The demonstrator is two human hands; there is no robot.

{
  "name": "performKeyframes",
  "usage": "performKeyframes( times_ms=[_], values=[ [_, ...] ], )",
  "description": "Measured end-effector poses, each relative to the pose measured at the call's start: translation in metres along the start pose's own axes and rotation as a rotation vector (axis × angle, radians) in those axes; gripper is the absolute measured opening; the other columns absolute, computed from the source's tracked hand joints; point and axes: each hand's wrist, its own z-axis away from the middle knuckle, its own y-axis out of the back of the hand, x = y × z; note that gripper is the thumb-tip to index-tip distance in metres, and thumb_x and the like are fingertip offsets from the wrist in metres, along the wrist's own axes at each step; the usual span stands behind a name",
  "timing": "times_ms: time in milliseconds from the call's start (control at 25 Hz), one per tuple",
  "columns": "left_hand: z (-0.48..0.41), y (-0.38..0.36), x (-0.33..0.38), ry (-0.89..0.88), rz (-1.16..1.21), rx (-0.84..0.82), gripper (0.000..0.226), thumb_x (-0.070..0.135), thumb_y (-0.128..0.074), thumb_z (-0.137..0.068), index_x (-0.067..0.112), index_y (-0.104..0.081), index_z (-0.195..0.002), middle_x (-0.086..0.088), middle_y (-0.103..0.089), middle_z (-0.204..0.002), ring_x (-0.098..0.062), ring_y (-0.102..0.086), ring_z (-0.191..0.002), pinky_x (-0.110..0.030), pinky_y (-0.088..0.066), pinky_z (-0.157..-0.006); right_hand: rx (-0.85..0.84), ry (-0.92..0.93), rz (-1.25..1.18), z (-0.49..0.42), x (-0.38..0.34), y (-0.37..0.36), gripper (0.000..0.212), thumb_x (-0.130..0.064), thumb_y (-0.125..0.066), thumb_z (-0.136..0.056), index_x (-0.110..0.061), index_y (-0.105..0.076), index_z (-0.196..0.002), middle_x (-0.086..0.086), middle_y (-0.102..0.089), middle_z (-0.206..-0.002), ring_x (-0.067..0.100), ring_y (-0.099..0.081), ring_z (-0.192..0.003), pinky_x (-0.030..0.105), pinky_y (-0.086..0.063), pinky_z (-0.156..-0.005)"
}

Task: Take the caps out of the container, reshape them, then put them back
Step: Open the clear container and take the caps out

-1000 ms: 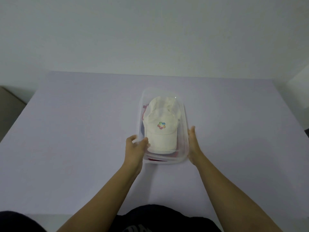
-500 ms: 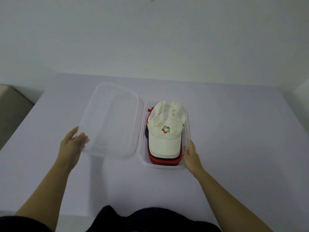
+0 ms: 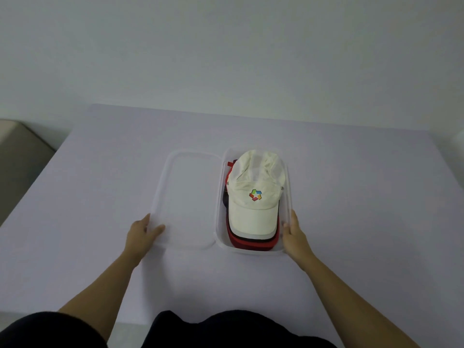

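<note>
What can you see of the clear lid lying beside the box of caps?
The lid is a clear plastic rounded rectangle with a raised rim around a flat panel. It lies flat on the pale table, off the container and just left of it, long sides parallel; whether they touch is unclear. The left hand holds its near left corner, thumb on top.
</note>
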Motion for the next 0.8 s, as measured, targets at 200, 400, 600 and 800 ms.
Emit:
performKeyframes(
  times_ms=[200,400,600,800],
  values=[
    [-0.008,-0.003,0.001,0.046,-0.227,-0.001,0.067,0.039,-0.062,-0.087,0.01,-0.037,-0.143,-0.019,-0.033,-0.139,-0.039,-0.034,-0.129,-0.048,-0.027,-0.112,-0.026,-0.014,0.009,-0.005,0.004,0.002,0.054,-0.027,-0.025,-0.101,-0.032,0.0,-0.149,0.003,-0.025,-0.155,0.028,-0.038,-0.134,0.051,-0.04,-0.104],
    [0.002,-0.013,0.031,-0.087,-0.424,0.131,0.081,0.034,-0.06,-0.087,0.01,-0.015,-0.15,-0.02,-0.021,-0.148,-0.041,-0.027,-0.13,-0.051,-0.031,-0.106,0.125,0.179,0.187,0.003,-0.003,0.003,0.063,-0.02,-0.04,-0.098,-0.018,-0.003,-0.15,0.009,-0.01,-0.159,0.027,-0.016,-0.144,0.038,-0.017,-0.115],
    [0.025,-0.079,0.115,-0.411,-0.136,0.073,0.061,0.026,-0.045,-0.097,0.003,-0.019,-0.147,-0.015,-0.022,-0.155,-0.03,-0.02,-0.143,-0.039,-0.017,-0.117,-0.027,0.654,0.667,0.012,-0.036,-0.003,0.088,-0.018,-0.06,-0.07,-0.026,-0.019,-0.147,0.005,-0.001,-0.159,0.027,-0.003,-0.146,0.039,-0.013,-0.115],
    [0.036,-0.129,0.145,-0.328,-0.044,-0.035,0.056,0.027,-0.03,-0.101,0.007,-0.009,-0.149,-0.012,-0.016,-0.158,-0.026,-0.02,-0.144,-0.038,-0.021,-0.115,-0.217,0.46,0.956,-0.001,-0.052,-0.007,0.111,-0.03,-0.071,-0.069,-0.031,0.007,-0.148,0.007,0.025,-0.155,0.036,0.014,-0.143,0.051,-0.01,-0.115]
  ],
)
